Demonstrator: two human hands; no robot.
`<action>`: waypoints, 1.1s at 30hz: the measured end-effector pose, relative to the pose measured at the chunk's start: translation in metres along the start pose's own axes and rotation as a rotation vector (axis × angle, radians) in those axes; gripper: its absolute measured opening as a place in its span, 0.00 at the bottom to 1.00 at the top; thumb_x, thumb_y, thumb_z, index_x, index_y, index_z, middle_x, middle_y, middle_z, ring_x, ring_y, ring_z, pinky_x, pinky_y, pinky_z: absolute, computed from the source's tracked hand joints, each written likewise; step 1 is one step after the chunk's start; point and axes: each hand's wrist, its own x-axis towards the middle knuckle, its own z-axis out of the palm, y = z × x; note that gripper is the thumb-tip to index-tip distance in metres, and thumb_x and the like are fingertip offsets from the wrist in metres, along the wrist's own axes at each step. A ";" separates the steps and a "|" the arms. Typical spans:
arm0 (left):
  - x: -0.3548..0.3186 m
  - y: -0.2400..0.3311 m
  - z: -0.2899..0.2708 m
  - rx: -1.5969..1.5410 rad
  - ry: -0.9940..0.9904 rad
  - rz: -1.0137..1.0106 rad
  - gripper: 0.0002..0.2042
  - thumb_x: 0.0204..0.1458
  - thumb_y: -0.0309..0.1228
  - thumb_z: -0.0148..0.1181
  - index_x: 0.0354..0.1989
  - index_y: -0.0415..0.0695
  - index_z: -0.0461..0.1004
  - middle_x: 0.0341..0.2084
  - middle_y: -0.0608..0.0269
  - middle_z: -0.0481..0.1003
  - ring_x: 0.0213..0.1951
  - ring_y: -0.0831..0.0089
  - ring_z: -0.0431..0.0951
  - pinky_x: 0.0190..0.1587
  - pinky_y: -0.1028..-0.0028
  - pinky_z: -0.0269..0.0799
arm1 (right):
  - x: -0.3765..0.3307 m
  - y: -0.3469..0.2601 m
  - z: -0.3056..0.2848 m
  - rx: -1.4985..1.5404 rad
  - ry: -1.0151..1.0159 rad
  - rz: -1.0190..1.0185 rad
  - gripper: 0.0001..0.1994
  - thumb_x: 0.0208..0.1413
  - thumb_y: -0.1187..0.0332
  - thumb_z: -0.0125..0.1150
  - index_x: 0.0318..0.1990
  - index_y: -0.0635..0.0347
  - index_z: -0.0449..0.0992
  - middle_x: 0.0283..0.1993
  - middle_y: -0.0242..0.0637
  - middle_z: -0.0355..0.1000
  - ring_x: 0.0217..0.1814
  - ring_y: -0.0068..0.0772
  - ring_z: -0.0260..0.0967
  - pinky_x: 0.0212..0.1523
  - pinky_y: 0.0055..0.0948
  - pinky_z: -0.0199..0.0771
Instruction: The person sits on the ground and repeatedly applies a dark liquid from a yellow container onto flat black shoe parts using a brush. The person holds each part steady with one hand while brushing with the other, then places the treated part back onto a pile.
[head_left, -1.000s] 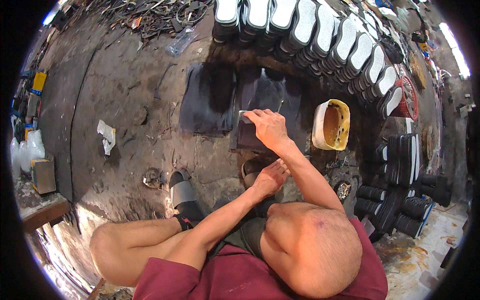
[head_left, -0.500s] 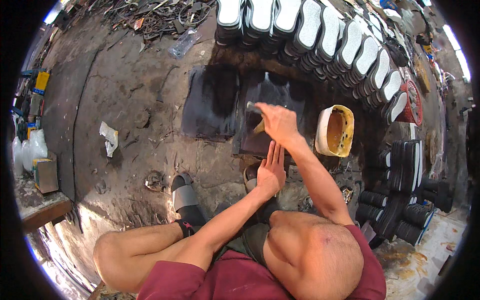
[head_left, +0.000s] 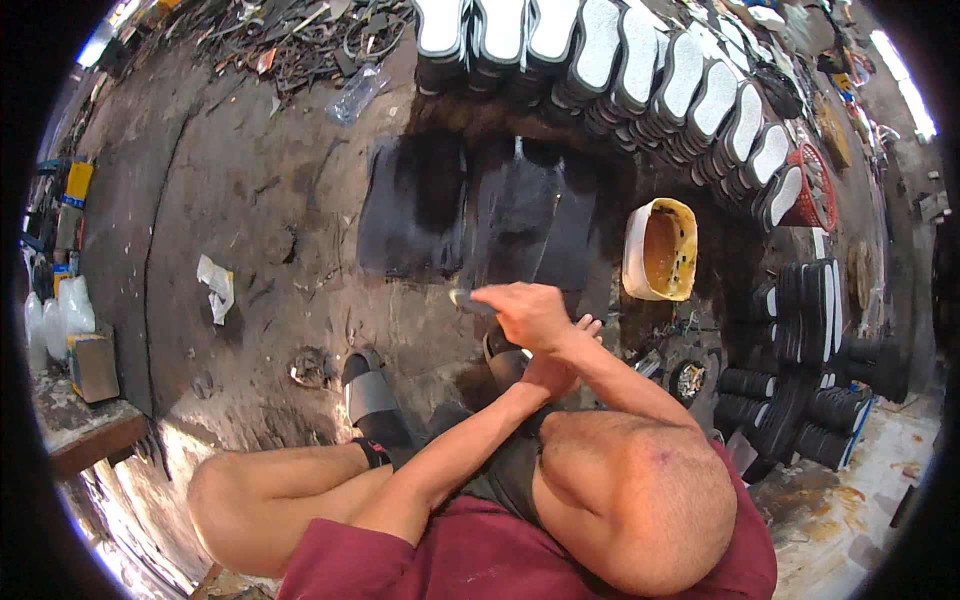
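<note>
My right hand (head_left: 532,312) is closed round a short brush (head_left: 470,300), whose pale end sticks out past the fingers at the left; the rest is mostly hidden by the hand. Below it, my left hand (head_left: 552,372) is partly covered by the right wrist, with its fingertips showing stretched out beyond it. Just past the hands lie two black sheets on the ground: the left sheet (head_left: 410,220) and the right sheet (head_left: 530,215), which has shiny, wet-looking streaks. A cut-down white plastic tub (head_left: 633,255) with amber liquid and yellowed walls stands to the right.
Stacks of white-topped shoe soles (head_left: 640,60) curve along the far right. A red basket (head_left: 818,190) stands behind them, and dark sole stacks (head_left: 805,315) sit at the right. Scraps (head_left: 290,45) lie far left, and a torn paper piece (head_left: 217,287) nearer.
My right hand has come down toward me and left with the brush, off the right sheet. The left hand has drawn back from the sheet's near edge, under the right wrist.
</note>
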 end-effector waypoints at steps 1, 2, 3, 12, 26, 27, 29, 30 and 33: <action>0.007 -0.007 -0.007 0.018 -0.098 -0.099 0.27 0.62 0.33 0.51 0.72 0.44 0.66 0.76 0.54 0.60 0.77 0.58 0.58 0.66 0.57 0.70 | 0.009 -0.002 -0.019 0.131 0.092 0.018 0.21 0.53 0.74 0.68 0.56 0.52 0.80 0.51 0.34 0.83 0.49 0.44 0.82 0.47 0.39 0.83; 0.019 -0.014 -0.014 0.013 -0.264 -0.229 0.28 0.60 0.31 0.53 0.70 0.43 0.67 0.75 0.54 0.62 0.76 0.58 0.60 0.59 0.58 0.76 | 0.019 0.002 -0.046 0.254 0.219 0.090 0.19 0.54 0.78 0.68 0.55 0.55 0.80 0.53 0.36 0.82 0.52 0.38 0.82 0.51 0.37 0.81; 0.028 -0.025 -0.024 0.030 -0.202 -0.234 0.28 0.57 0.29 0.55 0.69 0.41 0.68 0.73 0.53 0.64 0.75 0.59 0.62 0.53 0.61 0.79 | 0.029 0.006 -0.075 0.368 0.305 0.199 0.17 0.56 0.81 0.69 0.53 0.59 0.80 0.54 0.38 0.82 0.55 0.33 0.81 0.56 0.35 0.80; 0.039 -0.054 -0.034 0.352 0.017 -0.314 0.28 0.56 0.24 0.58 0.68 0.37 0.70 0.71 0.53 0.68 0.74 0.64 0.66 0.44 0.69 0.85 | 0.098 0.102 -0.153 0.185 0.237 0.125 0.17 0.54 0.84 0.66 0.51 0.60 0.85 0.49 0.39 0.85 0.52 0.31 0.82 0.55 0.28 0.79; 0.016 -0.069 -0.047 0.407 -0.047 -0.120 0.32 0.55 0.20 0.56 0.72 0.38 0.66 0.76 0.56 0.62 0.77 0.65 0.59 0.38 0.75 0.85 | 0.151 0.204 -0.063 -0.048 -0.399 -0.277 0.22 0.38 0.78 0.65 0.40 0.38 0.90 0.48 0.31 0.83 0.57 0.41 0.77 0.61 0.42 0.76; 0.015 -0.071 -0.047 0.424 -0.072 -0.112 0.32 0.55 0.20 0.56 0.72 0.39 0.66 0.76 0.57 0.61 0.78 0.65 0.57 0.37 0.76 0.84 | 0.141 0.204 -0.071 0.006 -0.467 -0.195 0.22 0.38 0.78 0.65 0.40 0.38 0.90 0.47 0.31 0.83 0.56 0.42 0.78 0.61 0.42 0.76; 0.013 -0.075 -0.045 0.434 -0.054 -0.080 0.33 0.54 0.19 0.56 0.72 0.39 0.66 0.77 0.57 0.60 0.78 0.65 0.57 0.35 0.76 0.83 | 0.115 0.208 -0.095 -0.290 -0.406 0.323 0.22 0.48 0.72 0.64 0.50 0.34 0.87 0.52 0.34 0.83 0.57 0.45 0.79 0.58 0.45 0.79; 0.012 -0.075 -0.044 0.450 -0.052 -0.080 0.33 0.54 0.19 0.57 0.72 0.39 0.66 0.77 0.57 0.60 0.78 0.65 0.57 0.34 0.76 0.83 | 0.096 0.208 -0.105 -0.251 -0.402 0.353 0.21 0.51 0.70 0.65 0.52 0.32 0.86 0.53 0.35 0.83 0.58 0.45 0.79 0.58 0.46 0.79; 0.012 -0.075 -0.043 0.478 -0.030 -0.050 0.33 0.53 0.19 0.57 0.73 0.39 0.66 0.77 0.57 0.60 0.78 0.66 0.57 0.34 0.76 0.82 | 0.041 0.196 -0.107 -0.257 -0.424 0.483 0.20 0.56 0.64 0.66 0.57 0.30 0.83 0.55 0.38 0.82 0.58 0.47 0.79 0.57 0.49 0.80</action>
